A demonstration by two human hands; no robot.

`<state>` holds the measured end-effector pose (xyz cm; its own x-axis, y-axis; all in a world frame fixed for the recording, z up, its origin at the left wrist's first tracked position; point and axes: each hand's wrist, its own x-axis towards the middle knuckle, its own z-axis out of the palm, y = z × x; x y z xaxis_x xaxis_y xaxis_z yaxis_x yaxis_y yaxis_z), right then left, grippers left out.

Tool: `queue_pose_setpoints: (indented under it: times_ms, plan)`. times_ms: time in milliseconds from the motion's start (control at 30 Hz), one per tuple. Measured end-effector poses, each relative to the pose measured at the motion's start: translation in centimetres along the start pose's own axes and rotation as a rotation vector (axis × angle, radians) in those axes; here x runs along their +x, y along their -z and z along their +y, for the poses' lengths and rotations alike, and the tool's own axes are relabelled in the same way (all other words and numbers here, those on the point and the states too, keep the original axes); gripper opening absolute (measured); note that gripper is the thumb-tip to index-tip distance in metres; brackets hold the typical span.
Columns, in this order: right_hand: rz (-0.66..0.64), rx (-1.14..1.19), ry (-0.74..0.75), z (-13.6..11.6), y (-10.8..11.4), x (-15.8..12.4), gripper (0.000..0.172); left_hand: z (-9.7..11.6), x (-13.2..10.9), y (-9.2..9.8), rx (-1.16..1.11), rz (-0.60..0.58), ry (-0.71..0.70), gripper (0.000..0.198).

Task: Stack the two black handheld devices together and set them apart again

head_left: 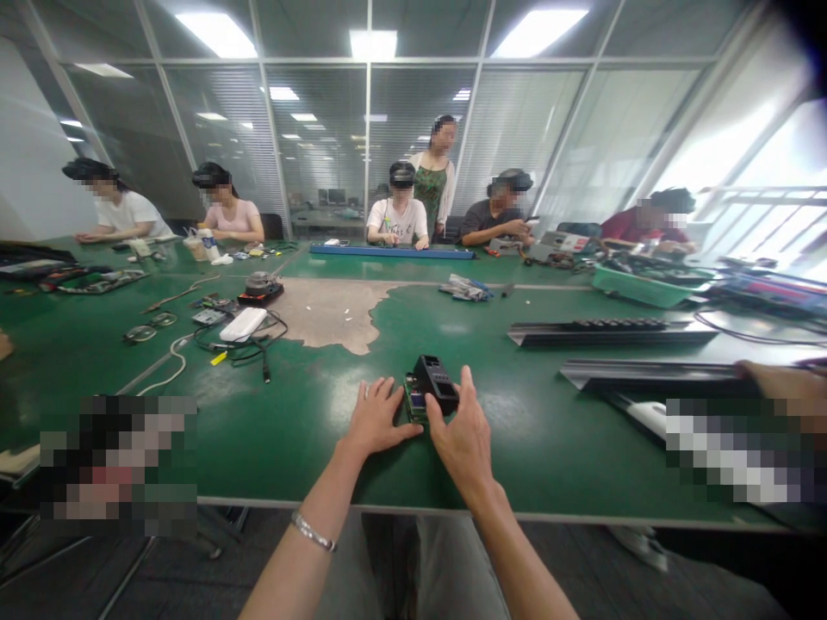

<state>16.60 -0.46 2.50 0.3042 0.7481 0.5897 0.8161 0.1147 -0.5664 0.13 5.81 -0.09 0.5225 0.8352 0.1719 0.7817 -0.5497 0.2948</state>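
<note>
A black plastic housing (pixel 437 383) with square openings stands tilted in front of me, against a green circuit board (pixel 415 403) that shows at its left. My left hand (pixel 378 415) rests on the table at the board's left side, fingers spread and holding nothing, with its thumb pointing toward the board's near edge. Around the near right side of the housing is my right hand (pixel 463 435), thumb and fingers apart and stretched out. Whether its hidden fingers touch the housing I cannot tell.
Left of centre on the green table (pixel 290 448) lie a white power bank (pixel 244 325), cables and glasses (pixel 150 327). At right are black metal rails (pixel 611 333), a green basket (pixel 646 288) and a neighbour's hand (pixel 785 387). Gloves (pixel 465 288) lie farther back; several people sit opposite.
</note>
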Motion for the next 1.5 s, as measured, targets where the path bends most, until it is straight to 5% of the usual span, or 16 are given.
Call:
queue_pose_setpoints:
  times_ms: [533, 1500]
  plan:
    - [-0.075, -0.121, 0.024, -2.3, -1.8, -0.3, 0.08, 0.0, 0.1, 0.0, 0.009, -0.029, 0.03, 0.086]
    - [-0.087, -0.187, 0.041, -0.3, -3.8, -3.0, 0.081, 0.0, 0.0, -0.2, 0.038, -0.07, 0.029, 0.086]
